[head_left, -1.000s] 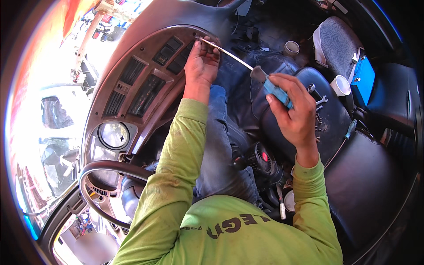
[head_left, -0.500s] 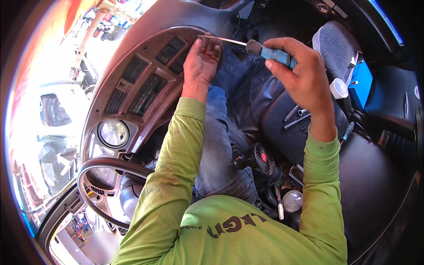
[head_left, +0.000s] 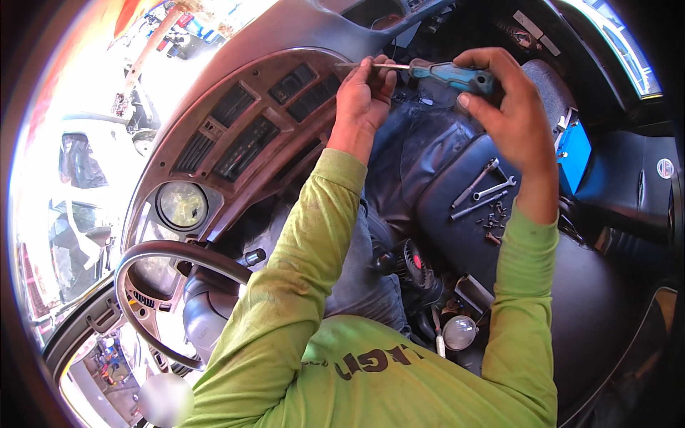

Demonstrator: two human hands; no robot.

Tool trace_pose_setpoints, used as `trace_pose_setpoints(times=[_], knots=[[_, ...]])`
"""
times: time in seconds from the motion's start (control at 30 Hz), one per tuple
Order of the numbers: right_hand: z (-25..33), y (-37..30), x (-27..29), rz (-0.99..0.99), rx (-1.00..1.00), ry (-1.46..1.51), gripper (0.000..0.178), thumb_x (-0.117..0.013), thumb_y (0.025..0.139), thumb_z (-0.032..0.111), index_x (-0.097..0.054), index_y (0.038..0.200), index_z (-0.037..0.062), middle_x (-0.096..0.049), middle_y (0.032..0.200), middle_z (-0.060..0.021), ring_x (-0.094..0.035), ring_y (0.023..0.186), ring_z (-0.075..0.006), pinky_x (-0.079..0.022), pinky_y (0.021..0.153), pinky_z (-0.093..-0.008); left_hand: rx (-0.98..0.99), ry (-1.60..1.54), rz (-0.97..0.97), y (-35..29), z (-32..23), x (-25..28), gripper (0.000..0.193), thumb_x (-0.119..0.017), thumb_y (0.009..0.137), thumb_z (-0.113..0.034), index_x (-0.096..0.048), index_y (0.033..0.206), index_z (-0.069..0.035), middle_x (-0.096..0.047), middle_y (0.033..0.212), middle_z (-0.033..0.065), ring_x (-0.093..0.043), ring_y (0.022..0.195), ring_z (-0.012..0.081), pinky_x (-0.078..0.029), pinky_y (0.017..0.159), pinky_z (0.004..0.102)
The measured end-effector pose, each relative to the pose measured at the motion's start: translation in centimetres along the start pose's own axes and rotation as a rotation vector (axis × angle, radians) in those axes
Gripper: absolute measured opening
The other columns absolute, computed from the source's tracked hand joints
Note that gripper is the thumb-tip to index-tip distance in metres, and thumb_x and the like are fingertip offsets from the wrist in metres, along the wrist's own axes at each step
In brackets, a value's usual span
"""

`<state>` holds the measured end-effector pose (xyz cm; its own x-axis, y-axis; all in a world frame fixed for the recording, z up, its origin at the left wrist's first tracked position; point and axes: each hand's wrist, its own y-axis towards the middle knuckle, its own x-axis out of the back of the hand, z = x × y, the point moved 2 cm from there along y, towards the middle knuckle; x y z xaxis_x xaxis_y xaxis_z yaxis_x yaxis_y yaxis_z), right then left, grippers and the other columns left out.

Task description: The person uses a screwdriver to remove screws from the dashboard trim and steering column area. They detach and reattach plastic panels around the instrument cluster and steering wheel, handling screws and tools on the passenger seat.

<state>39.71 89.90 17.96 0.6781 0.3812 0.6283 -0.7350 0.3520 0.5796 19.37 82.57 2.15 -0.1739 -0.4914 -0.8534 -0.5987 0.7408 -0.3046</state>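
A screwdriver with a blue-green handle (head_left: 446, 74) and thin metal shaft lies nearly level across the upper middle. My right hand (head_left: 515, 114) is closed on the butt end of its handle, thumb below and fingers above. My left hand (head_left: 362, 101) pinches the shaft between thumb and fingers, palm turned up. The tip pokes out left of these fingers, at the right end of the brown dashboard panel (head_left: 246, 118). Whether it touches the panel or a screw there, I cannot tell.
Wrenches (head_left: 494, 187) and several loose bolts (head_left: 496, 214) lie on the black seat beside my right forearm. A blue box (head_left: 573, 157) stands further right. The steering wheel (head_left: 182, 250) is at lower left. Between the seats are a small black fan (head_left: 416, 264) and a clear round jar (head_left: 459, 332).
My left fingers, loosely curled by the tip before, now pinch the shaft. The screwdriver has become more level and shifted right with both hands. The white cup has gone out of sight behind my right arm.
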Motion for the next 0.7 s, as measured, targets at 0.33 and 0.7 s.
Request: trace_pose_setpoints(times=[0.33,0.7], knots=[[2.6,-0.9,-1.0,-0.002,0.003,-0.213,0.025,-0.071,0.099,0.023,-0.07,0.115,0.0032,-0.071,0.091,-0.0183,-0.071,0.083,-0.0364,-0.055,0.076,-0.0418,0.028,-0.015,-0.019,1.4,-0.5,1.6,0.019,-0.06,0.107,-0.018,-0.065,0.105,0.0,-0.07,0.093,0.011,-0.068,0.081,0.0223,-0.061,0.07,0.0325],[0.9,-0.1,0.4,0.127,0.19,-0.146,0.044,-0.074,0.089,0.007,-0.054,0.128,0.0013,-0.059,0.104,-0.0219,-0.064,0.1,-0.0443,-0.052,0.086,-0.0494,0.279,1.101,0.39,-1.7,-9.5,0.2,0.05,-0.061,0.107,-0.029,-0.054,0.142,0.005,-0.066,0.136,0.0197,-0.066,0.122,0.0294,-0.055,0.103,0.0415]])
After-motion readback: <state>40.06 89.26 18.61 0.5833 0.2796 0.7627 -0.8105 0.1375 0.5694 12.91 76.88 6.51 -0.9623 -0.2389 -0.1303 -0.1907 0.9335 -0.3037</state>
